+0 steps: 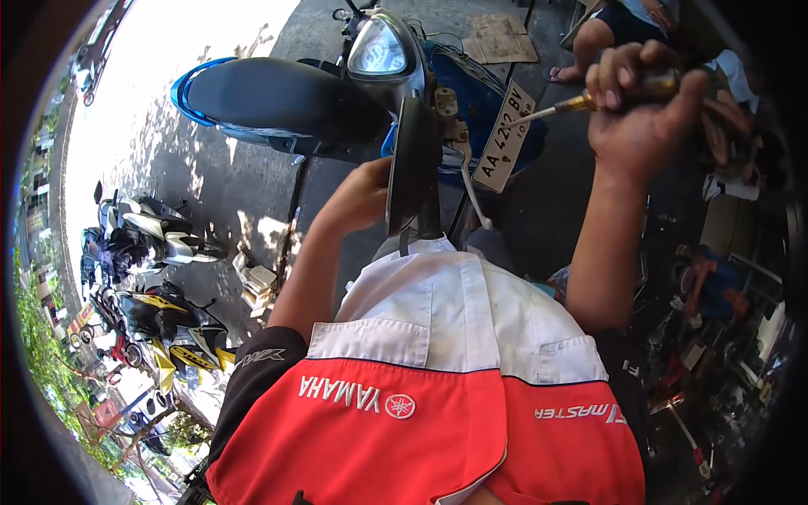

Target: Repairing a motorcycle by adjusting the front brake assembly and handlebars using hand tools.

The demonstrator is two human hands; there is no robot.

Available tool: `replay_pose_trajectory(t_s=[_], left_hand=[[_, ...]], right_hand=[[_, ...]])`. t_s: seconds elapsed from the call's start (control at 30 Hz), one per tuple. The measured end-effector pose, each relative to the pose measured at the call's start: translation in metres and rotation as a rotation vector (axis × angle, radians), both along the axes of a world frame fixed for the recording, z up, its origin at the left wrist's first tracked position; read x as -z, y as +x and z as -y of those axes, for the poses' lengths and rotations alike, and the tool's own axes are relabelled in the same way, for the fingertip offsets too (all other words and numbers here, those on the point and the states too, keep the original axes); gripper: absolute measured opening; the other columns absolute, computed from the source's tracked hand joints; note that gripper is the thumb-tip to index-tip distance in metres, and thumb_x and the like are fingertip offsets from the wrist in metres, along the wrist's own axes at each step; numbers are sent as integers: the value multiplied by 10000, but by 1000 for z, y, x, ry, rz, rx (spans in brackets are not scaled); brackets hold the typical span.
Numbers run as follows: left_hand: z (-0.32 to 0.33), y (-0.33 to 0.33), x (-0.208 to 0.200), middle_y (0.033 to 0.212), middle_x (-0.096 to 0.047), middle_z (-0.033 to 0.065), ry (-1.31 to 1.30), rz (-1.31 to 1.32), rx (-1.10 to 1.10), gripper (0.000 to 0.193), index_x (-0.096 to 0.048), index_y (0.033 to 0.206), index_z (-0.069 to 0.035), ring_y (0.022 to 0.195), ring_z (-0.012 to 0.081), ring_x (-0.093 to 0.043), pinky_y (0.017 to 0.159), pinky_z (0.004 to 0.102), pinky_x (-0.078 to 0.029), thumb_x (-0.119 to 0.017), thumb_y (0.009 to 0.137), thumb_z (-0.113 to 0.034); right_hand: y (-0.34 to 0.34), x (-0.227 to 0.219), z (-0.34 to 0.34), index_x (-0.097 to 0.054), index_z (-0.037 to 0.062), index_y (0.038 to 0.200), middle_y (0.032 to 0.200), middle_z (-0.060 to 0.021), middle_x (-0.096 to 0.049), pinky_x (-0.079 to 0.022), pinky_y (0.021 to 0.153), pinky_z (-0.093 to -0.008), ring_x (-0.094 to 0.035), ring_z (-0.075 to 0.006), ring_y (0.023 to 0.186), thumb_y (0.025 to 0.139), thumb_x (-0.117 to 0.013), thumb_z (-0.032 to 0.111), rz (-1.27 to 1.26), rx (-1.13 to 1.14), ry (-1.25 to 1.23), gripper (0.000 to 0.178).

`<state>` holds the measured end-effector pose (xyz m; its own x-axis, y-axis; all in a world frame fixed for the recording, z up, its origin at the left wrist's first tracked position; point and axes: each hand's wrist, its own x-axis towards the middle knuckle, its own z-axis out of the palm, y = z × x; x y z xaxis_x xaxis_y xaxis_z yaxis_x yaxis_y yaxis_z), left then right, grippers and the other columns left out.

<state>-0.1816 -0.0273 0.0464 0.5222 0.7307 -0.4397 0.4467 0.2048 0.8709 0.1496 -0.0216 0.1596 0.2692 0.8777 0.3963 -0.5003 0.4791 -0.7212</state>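
Note:
In my raised right hand [631,105] is a screwdriver [576,103] with an amber handle, its fingers wrapped round it. The metal shaft points left, in front of a white number plate [505,139]. My left hand [368,195] is at the side of a black rounded part [412,167] that stands upright before my body. That part hides the left fingertips, so their grip does not show. Just beyond is a blue motorbike with a dark seat [278,94] and a headlight [379,49]. A lever [473,185] sticks out toward me, below the number plate.
Parked motorbikes, one white [151,231] and one yellow and black [172,328], stand at the left. Stacked cardboard [255,282] lies on the ground near them. At the far right a person sits, with a bare knee [593,38] showing. Flat cardboard [498,38] lies at the back.

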Motion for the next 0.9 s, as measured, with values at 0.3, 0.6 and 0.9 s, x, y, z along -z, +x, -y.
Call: replay_pose_trajectory(t_s=[0.3, 0.6, 0.9], left_hand=[[-103, 60, -51, 952, -768, 62, 740, 241, -121, 271, -711, 1237, -128, 840, 115, -707, 754, 313, -543, -673, 979, -203], [-132, 71, -27, 975, -772, 70, 703, 102, 146, 244, -762, 1150, -130, 857, 155, -719, 804, 334, -547, -659, 977, -266], [-133, 74, -36, 943, -768, 73, 605, 96, 130, 251, -765, 1126, -116, 797, 176, -712, 782, 344, -549, -675, 967, -288]], right_hand=[[-74, -12, -94, -511, 109, 848, 551, -23, -427, -329, 376, -283, -372, -132, 371, 1011, -471, 635, 16, -72, -153, 552], [-84, -1, -115, -489, 118, 828, 522, 7, -383, -301, 372, -245, -342, -96, 367, 1034, -431, 614, 66, -157, -138, 540], [-86, -2, -116, -494, 102, 844, 522, 4, -407, -301, 373, -244, -348, -88, 370, 1047, -411, 598, 106, -169, -115, 541]])
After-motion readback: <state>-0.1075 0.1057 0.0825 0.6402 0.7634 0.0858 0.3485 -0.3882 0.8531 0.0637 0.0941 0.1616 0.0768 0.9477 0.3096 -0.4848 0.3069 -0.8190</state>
